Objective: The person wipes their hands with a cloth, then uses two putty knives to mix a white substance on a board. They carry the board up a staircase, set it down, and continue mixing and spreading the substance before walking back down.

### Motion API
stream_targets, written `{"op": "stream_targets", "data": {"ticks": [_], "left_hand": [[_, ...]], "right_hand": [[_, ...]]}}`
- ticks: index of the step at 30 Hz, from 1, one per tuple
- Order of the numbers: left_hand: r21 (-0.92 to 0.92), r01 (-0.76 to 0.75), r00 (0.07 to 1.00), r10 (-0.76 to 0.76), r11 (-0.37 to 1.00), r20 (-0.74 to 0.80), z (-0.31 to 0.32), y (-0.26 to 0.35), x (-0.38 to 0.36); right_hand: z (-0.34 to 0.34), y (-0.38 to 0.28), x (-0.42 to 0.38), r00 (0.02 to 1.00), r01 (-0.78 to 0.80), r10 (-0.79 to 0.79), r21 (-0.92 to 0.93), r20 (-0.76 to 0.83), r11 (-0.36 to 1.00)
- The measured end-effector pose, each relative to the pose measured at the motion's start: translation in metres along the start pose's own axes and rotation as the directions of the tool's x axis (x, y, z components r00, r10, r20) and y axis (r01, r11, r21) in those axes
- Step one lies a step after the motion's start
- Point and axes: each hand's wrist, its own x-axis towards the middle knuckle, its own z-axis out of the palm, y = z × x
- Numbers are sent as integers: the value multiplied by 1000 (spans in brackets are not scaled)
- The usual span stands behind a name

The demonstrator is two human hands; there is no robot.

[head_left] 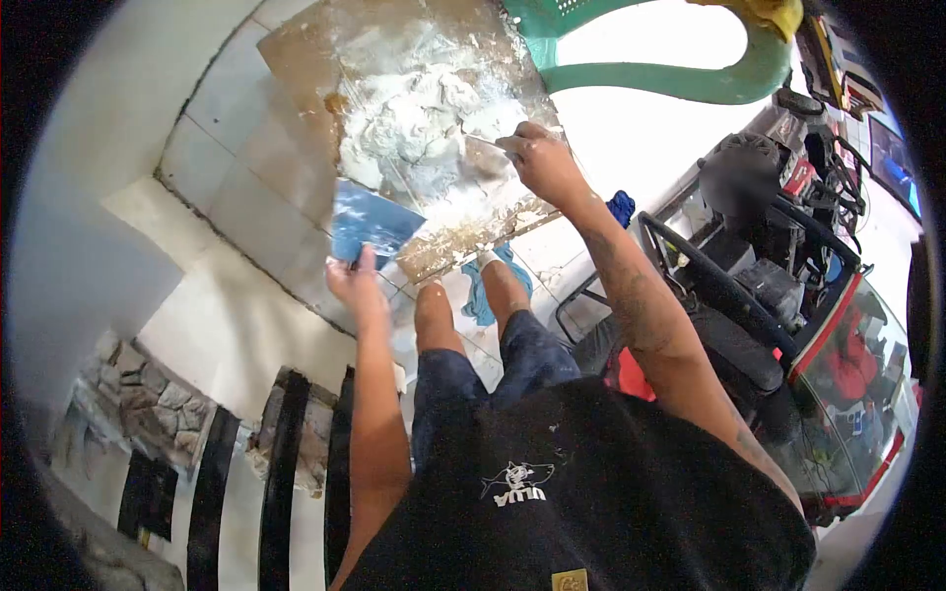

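Observation:
My left hand [353,281] grips the edge of a flat blue plate [370,222] smeared with white, held low over the near edge of a brown board [305,49]. A heap of white putty [419,113] lies on that board. My right hand [540,163] is closed on a thin tool whose blade [481,143] reaches into the right side of the heap. My knees and dark shorts [498,360] are below, with feet by the board's near edge.
A green plastic chair [690,79] stands beyond the board. A motorbike and a red-framed glass case [847,364] crowd the right. A blue cloth [483,295] lies by my feet. White floor tiles [236,167], a stone-faced wall and dark bars [286,463] are at left.

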Motion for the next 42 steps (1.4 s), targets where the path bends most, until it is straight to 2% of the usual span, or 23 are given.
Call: {"op": "stream_targets", "data": {"ticks": [1, 4, 5, 8, 12, 14, 16, 18, 19, 20, 22, 25, 26, 28, 30, 31, 32, 34, 36, 37, 40, 41, 42], "left_hand": [[-82, 71, 997, -73, 994, -27, -12, -17, 6], [-191, 342, 939, -342, 920, 32, -36, -50, 28], [-148, 403, 915, -400, 903, 52, -42, -56, 32], [-110, 470, 870, -439, 876, 223, -54, -60, 39], [-37, 457, 857, -428, 889, 286, -55, -74, 52], [-26, 464, 830, -424, 886, 362, -58, -88, 57], [91, 471, 789, -465, 877, 401, -54, -98, 57], [193, 423, 763, -463, 885, 452, -44, -118, 55], [176, 445, 747, -473, 878, 468, -39, -120, 52], [142, 463, 746, -471, 875, 470, -35, -126, 51], [67, 489, 757, -461, 870, 462, -30, -134, 52], [78, 508, 751, -485, 858, 448, -32, -126, 48], [82, 499, 763, -482, 863, 431, -31, -123, 48], [84, 487, 785, -478, 870, 394, -28, -121, 45], [76, 521, 771, -507, 850, 385, -28, -119, 44], [71, 534, 765, -517, 842, 384, -28, -119, 46], [61, 524, 770, -504, 849, 392, -27, -119, 45], [44, 501, 784, -475, 864, 401, -29, -118, 44], [51, 514, 781, -491, 856, 386, -28, -118, 43], [53, 520, 780, -499, 852, 377, -27, -119, 45], [69, 516, 770, -497, 854, 399, -28, -122, 46], [79, 519, 771, -506, 851, 388, -27, -122, 43], [89, 516, 774, -509, 852, 378, -26, -121, 43]], "right_hand": [[16, 4, -2, 1000, 22, -21, -52, 14, 998], [52, 6, -4, 998, 36, -30, -118, 56, 992], [63, 2, -5, 999, -15, 20, -94, 45, 995], [94, 5, -5, 998, -60, 59, -185, -13, 981], [69, -4, 3, 995, -89, 95, -168, 27, 982], [53, -2, 17, 983, -102, 74, -159, -169, 982], [34, -8, 39, 985, -73, 40, -198, -169, 977], [50, 1, 47, 992, -75, 48, -231, -119, 970], [64, 7, 49, 994, -77, 55, -250, -91, 965], [89, 22, 44, 992, 46, -83, -338, -95, 940], [70, 8, 44, 994, 98, -71, -362, 89, 927], [42, 10, 55, 988, 103, -50, -390, 145, 915], [42, 17, 58, 985, 140, -170, -411, -37, 901], [28, 5, 81, 985, 154, -174, -399, -15, 904], [67, 21, 84, 999, 30, -37, -410, -8, 911], [74, 19, 79, 991, 120, -79, -447, 109, 887], [73, 22, 71, 921, 376, -376, -469, 98, 799], [58, 12, 71, 950, 307, -252, -401, 184, 863], [61, 32, 89, 975, 184, -124, -369, 182, 911], [41, 15, 91, 967, 254, -226, -396, 117, 883], [57, 6, 97, 990, 141, -127, -408, 61, 902], [83, 15, 91, 994, 81, -40, -475, 98, 876], [82, 13, 81, 907, 411, -380, -570, 180, 712]]}}
